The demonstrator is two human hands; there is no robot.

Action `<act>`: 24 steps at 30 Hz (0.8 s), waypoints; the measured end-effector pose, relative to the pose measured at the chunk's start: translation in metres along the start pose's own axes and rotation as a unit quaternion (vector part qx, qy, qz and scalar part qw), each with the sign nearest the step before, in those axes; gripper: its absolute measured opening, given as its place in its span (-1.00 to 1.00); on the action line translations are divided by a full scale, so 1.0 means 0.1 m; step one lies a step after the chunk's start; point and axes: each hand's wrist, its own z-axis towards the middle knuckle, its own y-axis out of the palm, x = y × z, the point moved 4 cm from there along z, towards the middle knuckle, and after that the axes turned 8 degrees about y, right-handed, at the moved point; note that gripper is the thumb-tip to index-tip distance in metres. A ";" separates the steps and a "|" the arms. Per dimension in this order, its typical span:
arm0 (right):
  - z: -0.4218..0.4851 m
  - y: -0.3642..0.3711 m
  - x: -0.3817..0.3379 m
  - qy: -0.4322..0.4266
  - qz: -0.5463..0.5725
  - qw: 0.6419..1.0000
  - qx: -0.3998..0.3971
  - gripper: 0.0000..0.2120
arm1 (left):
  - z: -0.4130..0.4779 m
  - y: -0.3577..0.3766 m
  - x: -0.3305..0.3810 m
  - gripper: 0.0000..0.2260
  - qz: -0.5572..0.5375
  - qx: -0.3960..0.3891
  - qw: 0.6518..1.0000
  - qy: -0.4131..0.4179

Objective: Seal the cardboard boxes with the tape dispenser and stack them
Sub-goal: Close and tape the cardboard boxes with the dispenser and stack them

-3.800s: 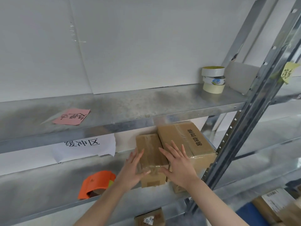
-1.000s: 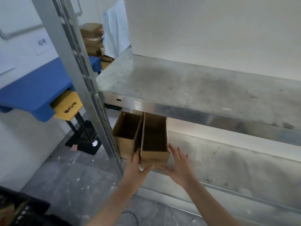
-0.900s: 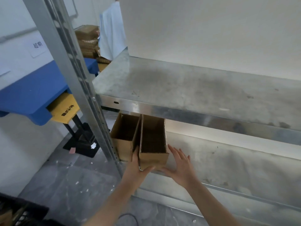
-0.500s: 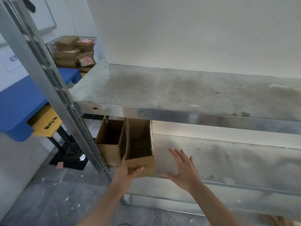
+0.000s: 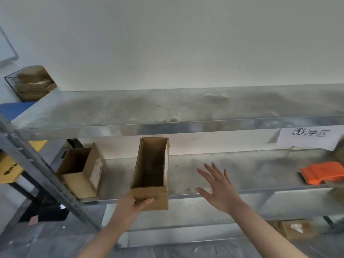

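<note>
Support is what this step wants, I'd say: the left hand [image 5: 135, 202] alone grips the near end wall of the open cardboard box [image 5: 150, 172], thumb across its front. Bringing the right hand [image 5: 217, 187] against the box's right side would steady the carry toward the orange tape dispenser [image 5: 320, 174], which lies well off beyond the right hand on the shelf [image 5: 242, 164]. That right hand hangs free just right of the box, fingers spread wide, holding nothing. The box's long axis runs from the left hand away toward the wall, open side facing up. A second open box [image 5: 80, 170] sits left of the left hand.
</note>
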 end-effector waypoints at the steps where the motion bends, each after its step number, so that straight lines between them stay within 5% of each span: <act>1: -0.05 -0.09 0.19 0.004 0.000 1.000 0.002 -0.21 | 0.00 0.12 0.12 -0.70 -0.010 -0.001 1.000 0.010; 13: -0.79 -0.93 2.41 0.016 -0.005 0.999 0.044 -0.26 | -0.12 1.98 1.81 -0.31 -0.086 0.008 0.994 0.063; 24: -0.77 -1.14 4.15 0.050 -0.005 0.997 0.060 -0.29 | 0.31 3.58 2.68 -0.46 -0.117 -0.012 0.989 0.085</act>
